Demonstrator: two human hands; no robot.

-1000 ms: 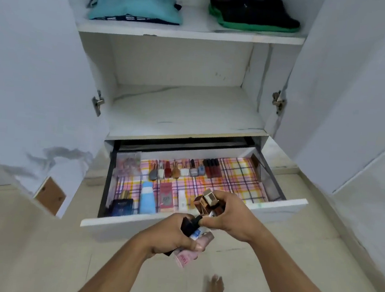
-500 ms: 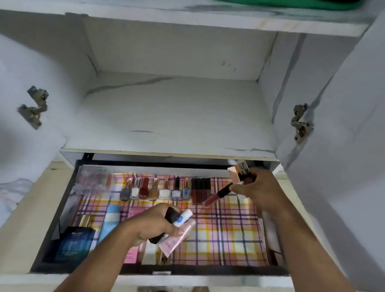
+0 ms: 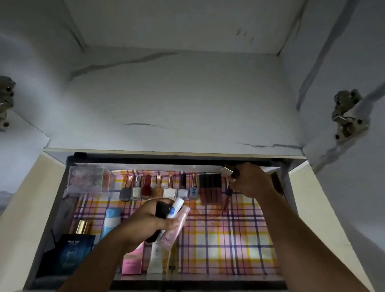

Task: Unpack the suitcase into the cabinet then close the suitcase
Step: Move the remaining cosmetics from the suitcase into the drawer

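The cabinet drawer [image 3: 197,284] is pulled out, lined with pink and yellow plaid paper [image 3: 229,239]. My left hand [image 3: 153,222] hovers over its middle and grips a bundle: a pink tube [image 3: 175,227], a small white bottle with a blue label [image 3: 175,207] and a black item [image 3: 160,210]. My right hand [image 3: 249,183] reaches to the drawer's back right corner and holds lip glosses, one with a gold cap [image 3: 227,171], a red one [image 3: 226,201] pointing down onto the paper beside the row of dark lip glosses [image 3: 210,191]. The suitcase is out of view.
Nail polish bottles [image 3: 159,189] line the drawer's back. A clear box [image 3: 91,181] sits back left. A blue perfume box [image 3: 74,255], a light blue bottle [image 3: 111,222] and a pink box [image 3: 132,262] stand at the front. The shelf above [image 3: 179,97] is bare. Door hinges [image 3: 345,118] flank it.
I have leaned in closer over the drawer. My right hand moved further back and right, lowering the red lip gloss toward the paper by the dark row. My left hand keeps its bundle.
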